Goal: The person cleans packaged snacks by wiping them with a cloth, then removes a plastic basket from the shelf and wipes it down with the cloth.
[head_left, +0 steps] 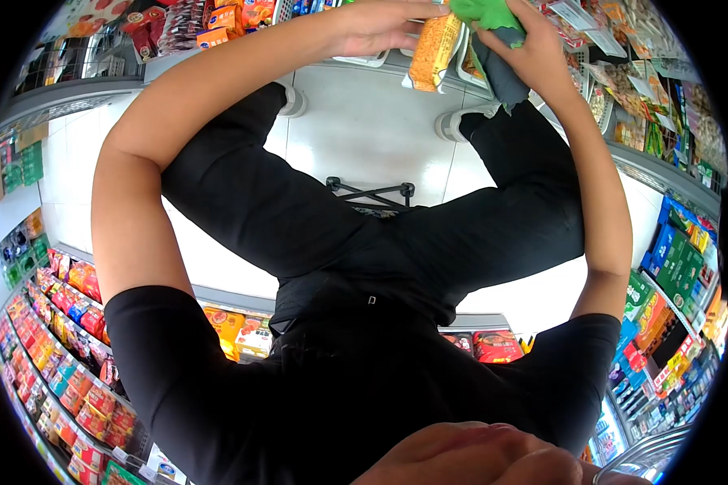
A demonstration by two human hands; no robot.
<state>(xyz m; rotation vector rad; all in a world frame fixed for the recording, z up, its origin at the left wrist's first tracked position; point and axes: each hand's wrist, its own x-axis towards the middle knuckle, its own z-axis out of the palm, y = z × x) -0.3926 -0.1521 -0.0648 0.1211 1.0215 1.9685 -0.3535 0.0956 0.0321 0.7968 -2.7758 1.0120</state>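
Note:
At the top of the head view, my left hand [380, 29] has its fingers at the upper left edge of an orange and yellow snack packet [433, 55]. The packet hangs upright in front of the shelf, and its grip is partly cut off by the frame. Just right of it, my right hand [535, 50] is closed around a cloth [501, 73], green at the top and dark grey below. The cloth's upper part lies close to the packet's top; whether they touch I cannot tell. White baskets [471, 71] on the shelf sit behind both hands.
Orange snack bags [218, 36] fill the shelf at upper left, and bagged goods [647, 89] the upper right. A folding stool frame [372, 192] shows between my legs. Shelves of packaged goods [81, 388] stand at lower left, with boxes [679, 279] at right.

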